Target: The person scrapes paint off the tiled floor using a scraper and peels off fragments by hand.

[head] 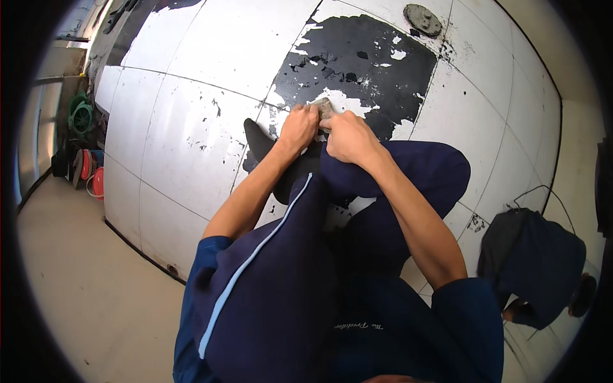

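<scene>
Both of my hands are close together over a white tiled surface (201,43), between my bent legs. A small grey-brown block-like piece (325,107) is held between them, its far end resting at the edge of a peeled patch. My left hand (300,125) grips its left side with curled fingers. From the right, my right hand (352,136) holds the near end, thumb and fingers closed on it. What the piece is exactly, I cannot tell. Just beyond it lies a black coating (359,62) with ragged edges, white showing through where it has come off. Loose black flakes lie on it.
A grey oval disc (422,20) with raised knobs lies at the far right. Pink-red footwear (95,167) and a green round-framed object (80,115) are at left, beyond the raised tiled edge. Dark cloth (536,268) with a thin curved loop is at right.
</scene>
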